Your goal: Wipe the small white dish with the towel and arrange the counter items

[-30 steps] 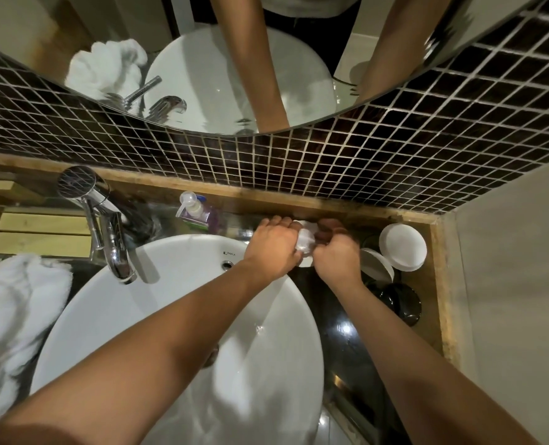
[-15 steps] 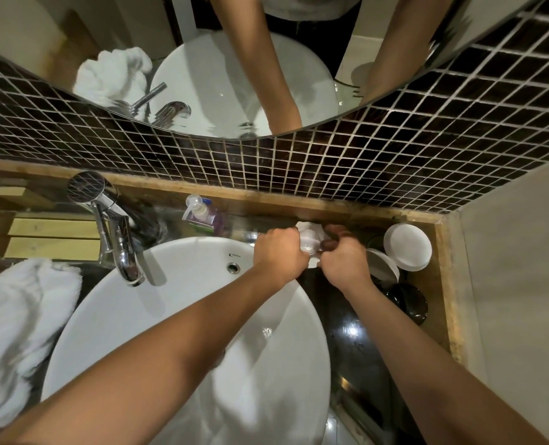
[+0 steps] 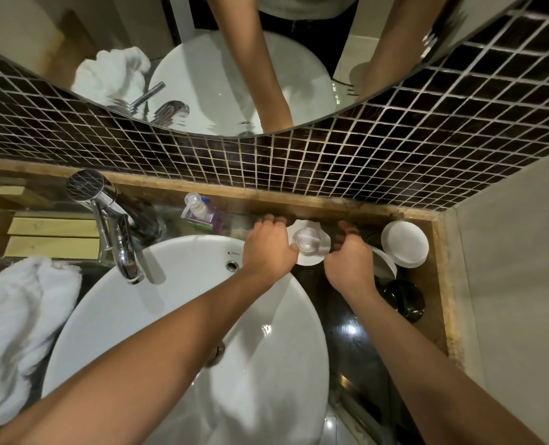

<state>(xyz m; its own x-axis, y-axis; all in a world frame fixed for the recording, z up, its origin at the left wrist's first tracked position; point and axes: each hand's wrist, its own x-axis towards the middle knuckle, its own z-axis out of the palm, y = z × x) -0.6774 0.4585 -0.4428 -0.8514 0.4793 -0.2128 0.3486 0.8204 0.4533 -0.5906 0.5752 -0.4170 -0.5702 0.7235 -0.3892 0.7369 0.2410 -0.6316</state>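
A small clear glass [image 3: 305,241] stands on the small white dish [image 3: 311,259] — at the basin's [image 3: 183,316] one o'clock rim. The left hand [image 3: 268,248] curls against the dish's edge; the right hand [image 3: 347,263] hovers loosely curled, holding nothing. The towel [image 3: 19,329] lies at nine o'clock.

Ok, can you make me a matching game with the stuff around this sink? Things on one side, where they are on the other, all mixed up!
Things:
1. towel
2. pump bottle
3. small white dish
4. round white lid

Places:
A. in the far right corner of the counter
B. between the left hand and the right hand
C. bunched up left of the basin
D. behind the basin, by the tiled wall

Pairs: 1-C, 2-D, 3-B, 4-A
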